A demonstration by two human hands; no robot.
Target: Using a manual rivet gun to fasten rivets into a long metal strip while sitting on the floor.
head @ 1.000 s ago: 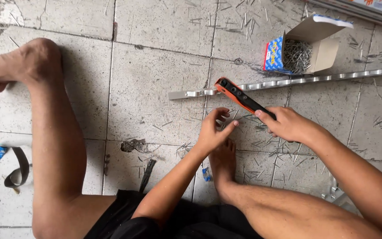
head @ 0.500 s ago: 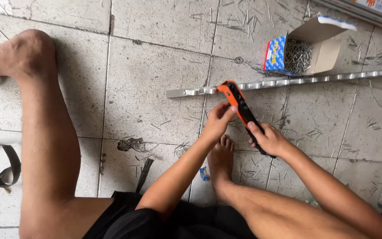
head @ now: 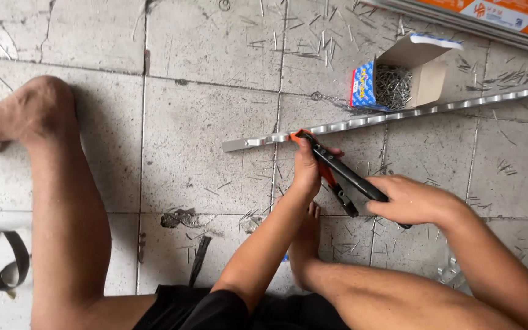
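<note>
We're sitting on the tiled floor (head: pixel 203 140), left to right: a dark strap (head: pixel 13 269) lies by our left leg, then the long perforated metal strip (head: pixel 398 115) stretches across the tiles. Our left hand (head: pixel 305 171) is wrapped around the front of the rivet tool (head: pixel 337 174), w/ its orange nose touching the strip near the strip's left end. Our right hand (head: pixel 407 200) is closed round the black handles, which look partly squeezed. Beyond the strip sits an open cardboard box (head: pixel 407 76) full of rivets; spent pins litter the floor. Can't tell whether any rivets are already set. Judging by tool position, we're mid-job w/ one hole in hand.
</note>
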